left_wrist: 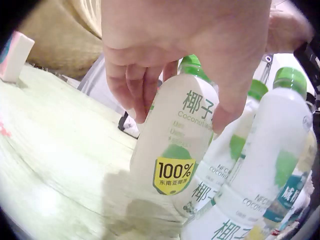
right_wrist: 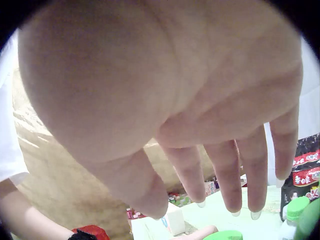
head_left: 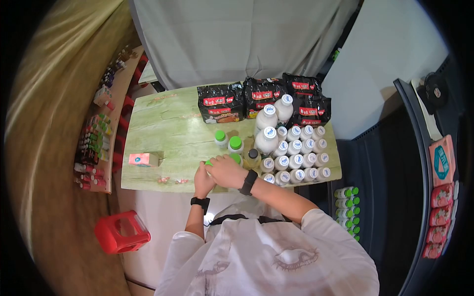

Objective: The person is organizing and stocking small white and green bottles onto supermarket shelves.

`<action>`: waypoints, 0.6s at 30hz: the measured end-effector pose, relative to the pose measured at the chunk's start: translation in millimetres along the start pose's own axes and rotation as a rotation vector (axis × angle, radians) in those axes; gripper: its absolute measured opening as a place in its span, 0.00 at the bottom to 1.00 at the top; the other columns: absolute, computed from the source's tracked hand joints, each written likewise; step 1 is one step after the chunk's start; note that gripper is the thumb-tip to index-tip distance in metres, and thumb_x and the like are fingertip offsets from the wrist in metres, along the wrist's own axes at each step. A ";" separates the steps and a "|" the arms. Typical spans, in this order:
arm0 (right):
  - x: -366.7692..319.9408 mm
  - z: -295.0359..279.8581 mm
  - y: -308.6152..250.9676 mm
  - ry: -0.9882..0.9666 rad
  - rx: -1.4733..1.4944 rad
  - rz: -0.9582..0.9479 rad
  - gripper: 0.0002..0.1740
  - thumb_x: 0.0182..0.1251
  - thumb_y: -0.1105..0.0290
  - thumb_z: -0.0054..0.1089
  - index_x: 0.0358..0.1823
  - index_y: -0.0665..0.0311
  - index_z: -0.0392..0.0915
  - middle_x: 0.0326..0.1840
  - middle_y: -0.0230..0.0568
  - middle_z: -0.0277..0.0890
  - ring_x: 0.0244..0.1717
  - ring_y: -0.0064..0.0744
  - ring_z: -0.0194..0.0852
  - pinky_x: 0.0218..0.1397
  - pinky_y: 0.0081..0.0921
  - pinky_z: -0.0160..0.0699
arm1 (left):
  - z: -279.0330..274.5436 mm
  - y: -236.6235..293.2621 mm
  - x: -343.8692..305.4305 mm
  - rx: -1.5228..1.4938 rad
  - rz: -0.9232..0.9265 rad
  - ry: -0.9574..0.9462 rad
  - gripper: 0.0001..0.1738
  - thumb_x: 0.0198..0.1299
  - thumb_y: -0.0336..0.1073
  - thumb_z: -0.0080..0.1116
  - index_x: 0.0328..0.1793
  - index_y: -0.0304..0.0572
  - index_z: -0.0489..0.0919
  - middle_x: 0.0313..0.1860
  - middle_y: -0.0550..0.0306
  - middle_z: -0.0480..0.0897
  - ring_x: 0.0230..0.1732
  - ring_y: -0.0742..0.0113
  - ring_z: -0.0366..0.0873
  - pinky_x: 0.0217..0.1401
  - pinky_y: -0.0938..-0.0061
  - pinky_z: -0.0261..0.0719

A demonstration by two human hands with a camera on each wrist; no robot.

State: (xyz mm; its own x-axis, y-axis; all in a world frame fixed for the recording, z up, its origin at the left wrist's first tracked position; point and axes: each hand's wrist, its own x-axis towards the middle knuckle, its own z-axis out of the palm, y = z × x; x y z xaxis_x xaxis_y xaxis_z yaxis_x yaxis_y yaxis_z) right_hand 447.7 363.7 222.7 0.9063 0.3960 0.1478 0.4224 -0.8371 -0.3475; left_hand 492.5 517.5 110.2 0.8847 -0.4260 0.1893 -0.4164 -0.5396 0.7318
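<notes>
My left hand (head_left: 203, 180) holds a white coconut drink bottle (left_wrist: 172, 135) with a green cap, fingers and thumb on either side of its upper part. In the left wrist view the bottle leans slightly over the table. Just above and beside it is my right hand (head_left: 228, 171), its fingers spread and loosely straight (right_wrist: 227, 175), holding nothing. More green-capped bottles (left_wrist: 270, 140) stand right of the held one. Two of these, a rear bottle (head_left: 220, 137) and a nearer bottle (head_left: 235, 144), show behind the hands. A dark-capped bottle (head_left: 252, 157) stands by my right wrist.
Rows of white-capped bottles (head_left: 295, 147) fill the table's right side, with taller white bottles (head_left: 267, 140) beside them. Black packets (head_left: 220, 103) line the back edge. A pink and white box (head_left: 143, 159) lies at the left. A red stool (head_left: 122, 232) is on the floor.
</notes>
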 end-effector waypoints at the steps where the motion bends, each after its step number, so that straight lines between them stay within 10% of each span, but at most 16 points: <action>1: -2.7 -5.8 -7.2 0.021 0.040 0.002 0.16 0.59 0.66 0.60 0.47 0.65 0.79 0.47 0.46 0.76 0.48 0.45 0.76 0.50 0.42 0.73 | -7.4 1.5 -4.5 0.006 0.012 0.013 0.26 0.48 0.35 0.69 0.49 0.35 0.69 0.38 0.36 0.80 0.43 0.36 0.79 0.42 0.53 0.76; 18: -110.0 -52.3 -82.4 0.218 0.502 0.225 0.27 0.63 0.61 0.64 0.61 0.67 0.76 0.50 0.45 0.74 0.53 0.46 0.73 0.56 0.36 0.74 | -80.9 122.9 -105.8 -0.073 0.154 -0.081 0.30 0.38 0.38 0.74 0.47 0.37 0.71 0.38 0.45 0.80 0.37 0.48 0.79 0.42 0.62 0.78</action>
State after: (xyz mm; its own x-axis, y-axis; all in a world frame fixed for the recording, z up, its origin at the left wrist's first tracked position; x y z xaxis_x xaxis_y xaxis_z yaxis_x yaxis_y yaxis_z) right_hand 314.0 369.4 283.6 0.9772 0.0983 0.1883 0.2097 -0.5895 -0.7801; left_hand 364.7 555.0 233.0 0.7905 -0.5582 0.2520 -0.5269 -0.4102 0.7444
